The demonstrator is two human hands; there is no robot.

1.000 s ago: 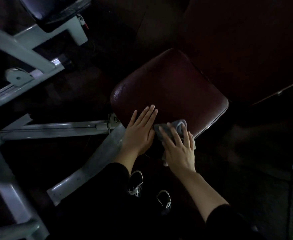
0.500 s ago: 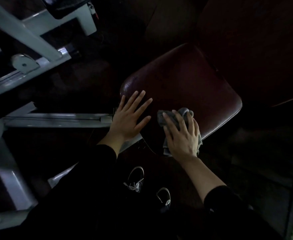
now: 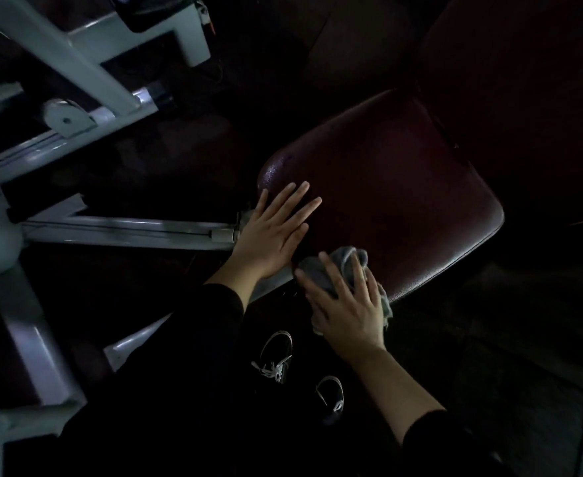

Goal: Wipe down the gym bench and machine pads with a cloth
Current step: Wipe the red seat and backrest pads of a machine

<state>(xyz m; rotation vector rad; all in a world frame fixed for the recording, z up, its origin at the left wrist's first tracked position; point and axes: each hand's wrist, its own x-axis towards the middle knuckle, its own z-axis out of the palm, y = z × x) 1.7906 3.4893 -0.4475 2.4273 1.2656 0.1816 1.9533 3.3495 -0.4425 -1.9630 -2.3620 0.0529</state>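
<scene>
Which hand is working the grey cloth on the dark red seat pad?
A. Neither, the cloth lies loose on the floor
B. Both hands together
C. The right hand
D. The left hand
C. The right hand presses the grey cloth onto the near edge of the seat pad, while the left hand lies flat on the pad with nothing under it.

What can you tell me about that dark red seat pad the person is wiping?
The seat pad is a dark maroon cushion, roughly square with rounded corners, covered in what looks like grained vinyl or leather with a seam along its edge. It lies about flat, and a grey metal frame meets its near-left corner. The left hand rests flat on that corner, fingers straight. The right hand presses a crumpled grey cloth against its near edge. Lighting is dim, so finer marks cannot be judged.
</scene>
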